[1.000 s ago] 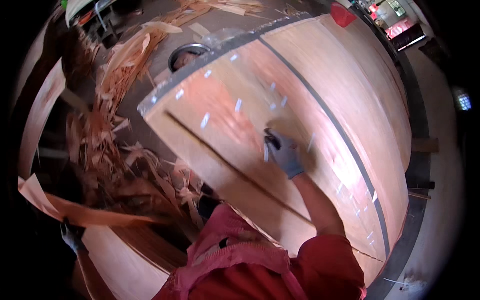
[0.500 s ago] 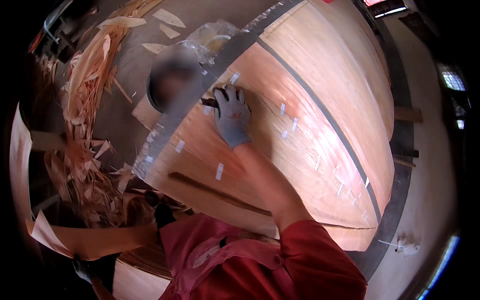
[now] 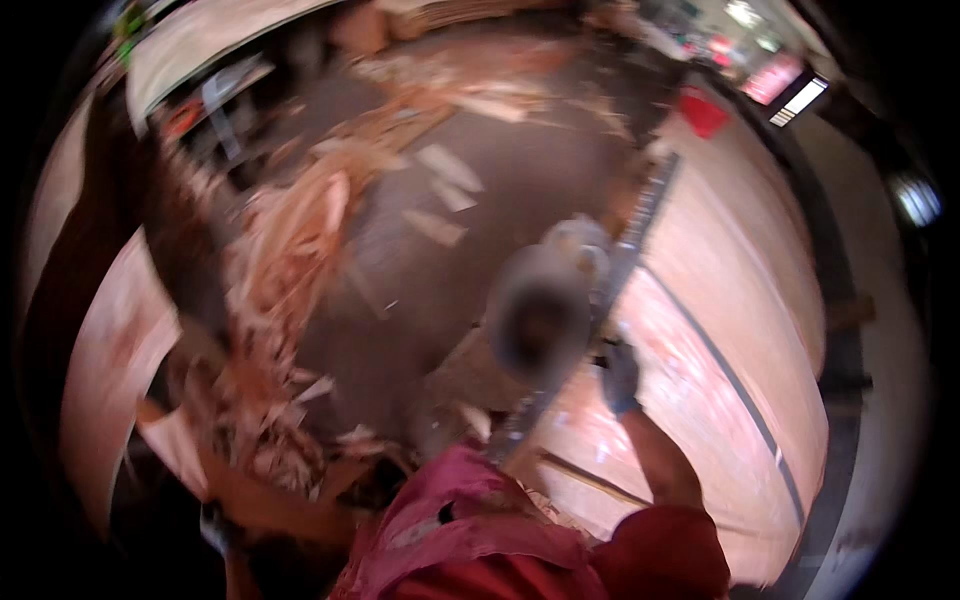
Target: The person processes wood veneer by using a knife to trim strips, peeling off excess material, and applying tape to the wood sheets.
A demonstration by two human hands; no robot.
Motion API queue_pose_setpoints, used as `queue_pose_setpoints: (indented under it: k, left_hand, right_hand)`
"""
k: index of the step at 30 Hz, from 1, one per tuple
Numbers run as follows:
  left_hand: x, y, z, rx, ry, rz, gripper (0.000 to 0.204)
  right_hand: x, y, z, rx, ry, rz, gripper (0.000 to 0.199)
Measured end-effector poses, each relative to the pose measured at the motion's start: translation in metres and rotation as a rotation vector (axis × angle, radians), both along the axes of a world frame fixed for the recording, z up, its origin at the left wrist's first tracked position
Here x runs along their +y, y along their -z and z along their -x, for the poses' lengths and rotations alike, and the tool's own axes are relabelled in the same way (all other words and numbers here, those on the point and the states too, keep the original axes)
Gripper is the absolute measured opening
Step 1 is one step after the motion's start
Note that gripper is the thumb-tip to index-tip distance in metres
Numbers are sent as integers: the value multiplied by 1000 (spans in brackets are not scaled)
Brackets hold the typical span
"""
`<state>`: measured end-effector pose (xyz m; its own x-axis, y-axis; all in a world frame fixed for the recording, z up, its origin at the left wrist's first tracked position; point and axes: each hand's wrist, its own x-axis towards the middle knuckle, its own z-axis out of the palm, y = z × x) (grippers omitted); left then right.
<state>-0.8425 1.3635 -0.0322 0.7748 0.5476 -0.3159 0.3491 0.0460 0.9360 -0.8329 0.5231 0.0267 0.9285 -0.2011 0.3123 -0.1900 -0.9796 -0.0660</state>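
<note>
Indoors, a gloved right hand [image 3: 620,380] is hanging over a pale wood sheet [image 3: 690,400] at lower right, blur hiding whether its fingers are pinching. At lower left, a gloved left hand [image 3: 213,528] is meeting a brown veneer strip [image 3: 255,500], its grip too dim to tell. Wood scraps [image 3: 290,240] are littering the upper-left floor [image 3: 400,320].

Under your right hand [image 3: 620,382], broad pinkish wood sheet [image 3: 692,405], smooth, glossy; at your left hand [image 3: 212,530], matt, long brown wood strip [image 3: 262,498]
</note>
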Motion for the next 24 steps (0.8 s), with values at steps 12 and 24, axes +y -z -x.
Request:
queue_pose_setpoints:
  k: [12, 24]
  left_hand:
    - [8, 16, -162, 134, 184, -494, 7]
    - [193, -143, -358, 282, 281, -643, 42]
  right_hand:
    - [-23, -5, 1, 127, 25, 44, 45]
    - [23, -51, -29, 219, 377, -216, 39]
